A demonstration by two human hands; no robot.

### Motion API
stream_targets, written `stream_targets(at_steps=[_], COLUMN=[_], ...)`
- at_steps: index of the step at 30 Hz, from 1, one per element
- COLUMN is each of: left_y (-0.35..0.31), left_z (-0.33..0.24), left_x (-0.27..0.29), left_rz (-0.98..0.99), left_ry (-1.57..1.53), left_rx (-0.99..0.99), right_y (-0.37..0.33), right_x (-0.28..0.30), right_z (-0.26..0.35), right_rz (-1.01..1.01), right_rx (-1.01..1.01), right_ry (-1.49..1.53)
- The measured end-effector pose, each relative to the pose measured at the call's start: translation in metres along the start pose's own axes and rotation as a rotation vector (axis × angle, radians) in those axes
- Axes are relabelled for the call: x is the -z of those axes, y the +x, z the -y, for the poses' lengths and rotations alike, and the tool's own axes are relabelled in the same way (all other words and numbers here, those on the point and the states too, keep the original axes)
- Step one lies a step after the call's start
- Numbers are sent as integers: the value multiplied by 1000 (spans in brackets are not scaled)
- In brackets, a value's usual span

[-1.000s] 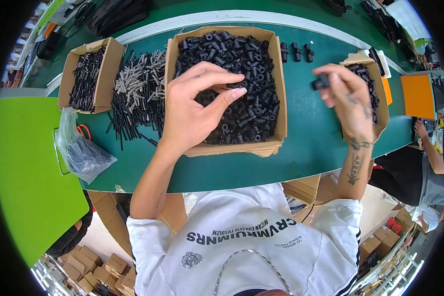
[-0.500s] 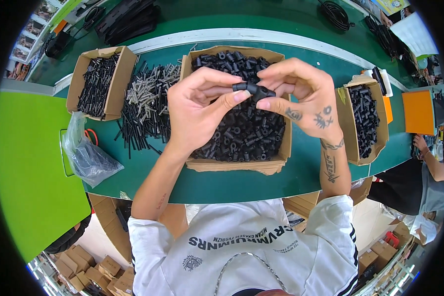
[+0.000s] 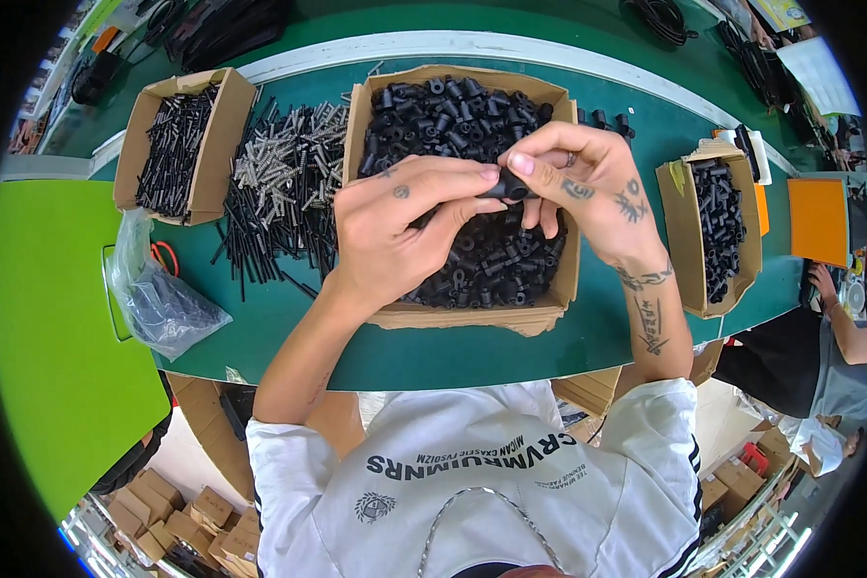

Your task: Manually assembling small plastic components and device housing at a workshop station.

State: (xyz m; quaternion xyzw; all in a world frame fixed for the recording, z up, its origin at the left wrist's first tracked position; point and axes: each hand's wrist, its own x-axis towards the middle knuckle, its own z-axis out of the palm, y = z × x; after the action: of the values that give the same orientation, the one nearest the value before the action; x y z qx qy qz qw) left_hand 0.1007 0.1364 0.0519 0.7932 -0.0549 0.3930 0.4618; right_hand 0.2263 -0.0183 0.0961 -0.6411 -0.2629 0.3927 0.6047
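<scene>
Above the middle cardboard box [image 3: 356, 120], my two hands hold one short black tubular plastic fitting [image 3: 512, 186] between them. My left hand [image 3: 409, 222] pinches its left end, back of the hand turned up. On the other end, the thumb and forefinger of my right hand [image 3: 592, 193] are closed. Fingers cover much of the fitting, so its full shape is hidden. Below them, the box is filled with a heap of similar black fittings [image 3: 453, 116].
Left of the box lies a pile of metal threaded rods [image 3: 289, 159] and black rods [image 3: 250, 246]. Farther left stand a box of black rods [image 3: 212, 154] and a clear plastic bag [image 3: 169, 308]. A smaller box of black parts [image 3: 742, 279] stands right; a co-worker's arm [image 3: 843, 323] shows beyond.
My left hand has rolled over, so its back now faces up. My right thumb has moved onto the fitting's top, and the fitting has turned between my fingers. The view has shifted slightly.
</scene>
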Motion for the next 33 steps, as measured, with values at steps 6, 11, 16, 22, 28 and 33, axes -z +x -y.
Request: stream_targets(at_steps=[6, 11, 16, 22, 28, 33], left_y=[-1, -7, -7, -8, -8, -5], left_z=[2, 11, 11, 8, 8, 5], left_x=[7, 13, 15, 17, 18, 19], left_rz=[-125, -191, -187, -161, -170, -159], left_ry=[-113, -303, -331, -319, -389, -453], left_rx=[262, 429, 458, 508, 496, 553], right_y=[11, 12, 8, 13, 10, 15], right_x=[3, 8, -3, 8, -6, -12], right_z=[-3, -14, -10, -8, -1, -1], right_rz=[-61, 127, 195, 235, -178, -246], right_rx=[151, 422, 384, 489, 455, 656], right_ry=[-77, -1037, -1185, -1064, -310, -608])
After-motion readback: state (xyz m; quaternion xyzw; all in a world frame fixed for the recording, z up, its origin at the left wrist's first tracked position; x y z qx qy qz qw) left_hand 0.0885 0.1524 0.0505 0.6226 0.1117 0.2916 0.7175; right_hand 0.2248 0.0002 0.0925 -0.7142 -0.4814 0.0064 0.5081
